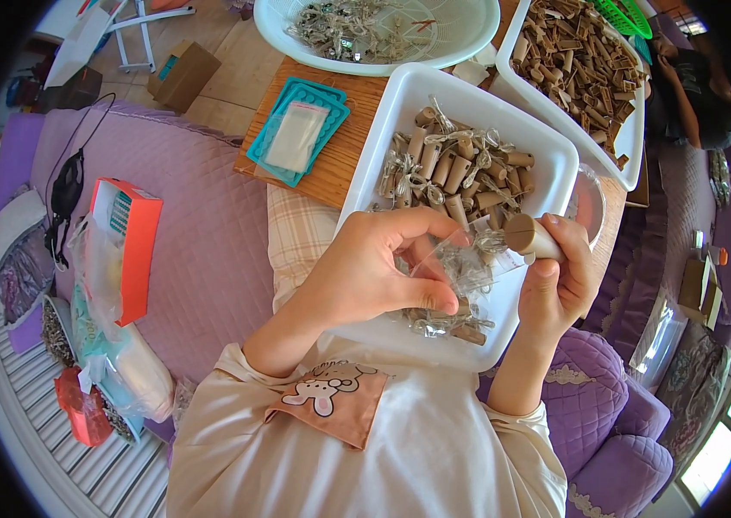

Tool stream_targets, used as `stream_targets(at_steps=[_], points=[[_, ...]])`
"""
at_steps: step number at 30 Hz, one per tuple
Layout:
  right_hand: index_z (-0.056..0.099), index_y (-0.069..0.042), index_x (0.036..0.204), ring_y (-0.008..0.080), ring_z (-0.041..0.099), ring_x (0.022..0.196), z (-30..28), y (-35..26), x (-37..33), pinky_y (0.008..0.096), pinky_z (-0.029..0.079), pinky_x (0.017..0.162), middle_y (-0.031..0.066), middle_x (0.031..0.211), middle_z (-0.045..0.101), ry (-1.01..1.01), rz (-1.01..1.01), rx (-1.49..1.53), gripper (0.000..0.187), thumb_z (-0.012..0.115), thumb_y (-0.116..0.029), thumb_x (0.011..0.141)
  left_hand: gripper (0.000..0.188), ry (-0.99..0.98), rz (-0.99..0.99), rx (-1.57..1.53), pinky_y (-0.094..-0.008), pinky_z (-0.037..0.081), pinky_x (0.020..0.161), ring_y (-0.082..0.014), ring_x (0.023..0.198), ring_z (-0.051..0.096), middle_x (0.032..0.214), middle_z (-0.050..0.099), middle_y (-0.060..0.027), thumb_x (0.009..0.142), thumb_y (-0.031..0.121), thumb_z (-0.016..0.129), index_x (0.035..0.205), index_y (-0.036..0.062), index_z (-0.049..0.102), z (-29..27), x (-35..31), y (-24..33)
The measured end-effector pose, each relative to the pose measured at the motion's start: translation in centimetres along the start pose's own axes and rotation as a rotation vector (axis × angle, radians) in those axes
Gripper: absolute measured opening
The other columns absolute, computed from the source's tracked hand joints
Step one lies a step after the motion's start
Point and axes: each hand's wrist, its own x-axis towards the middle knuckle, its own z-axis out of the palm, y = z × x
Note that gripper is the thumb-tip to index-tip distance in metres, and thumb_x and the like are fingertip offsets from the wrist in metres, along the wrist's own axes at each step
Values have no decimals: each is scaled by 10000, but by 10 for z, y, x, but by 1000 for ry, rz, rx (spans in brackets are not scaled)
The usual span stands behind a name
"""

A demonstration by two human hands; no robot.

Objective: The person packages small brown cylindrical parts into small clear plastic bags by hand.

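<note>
Wooden table [361,95] — white tub [555,142] past edge; left fingers [434,299] gripping clear bag [467,266], right fingers [573,240] pinching tan cylinder [531,237].

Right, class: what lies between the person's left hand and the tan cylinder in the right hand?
In the head view, a clear plastic bag and thin looped wire lie between the left hand and the tan cylinder.
</note>
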Motion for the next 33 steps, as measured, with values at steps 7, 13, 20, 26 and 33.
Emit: stream_targets(at_steps=[7, 13, 20, 26, 33], points=[[589, 55, 950, 125, 536, 726, -6, -5, 6, 190, 423, 593, 111, 884, 566, -86, -45, -176, 340, 635, -237, 781, 465, 38, 33, 32, -179, 430, 591, -68, 630, 591, 670, 623, -38, 573, 65, 789, 970, -8, 559, 3, 3, -6], [589, 64, 940, 150, 562, 732, -10, -9, 11, 225, 457, 621, 119, 875, 577, -167, 24, -181, 320, 653, -190, 756, 453, 65, 16, 45, -184, 433, 596, -68, 642, 585, 678, 618, -38, 586, 73, 783, 970, -9, 558, 6, 4, -10], [600, 48, 933, 164, 575, 679, -15, -15, 15, 237, 462, 597, 116, 839, 589, -237, -55, -318, 308, 659, -184, 740, 449, 75, 11, 62, -189, 437, 610, -70, 646, 582, 679, 613, -33, 591, 78, 781, 972, -8, 560, 8, 5, -8], [604, 42, 931, 165, 574, 668, -15, -13, 13, 236, 458, 595, 114, 828, 591, -255, -43, -224, 305, 664, -182, 733, 453, 67, -26, 76, -204, 451, 637, -72, 718, 581, 842, 610, -46, 604, 58, 768, 996, -19, 554, 11, 7, -8], [579, 45, 868, 151, 571, 648, -15, -19, 5, 237, 457, 586, 112, 803, 595, -196, 232, -166, 200, 660, -69, 725, 516, 11, -47, -117, -237, 463, 730, -109, 858, 565, 969, 586, -76, 645, 58, 746, 1092, -45, 510, 18, 10, -12]])
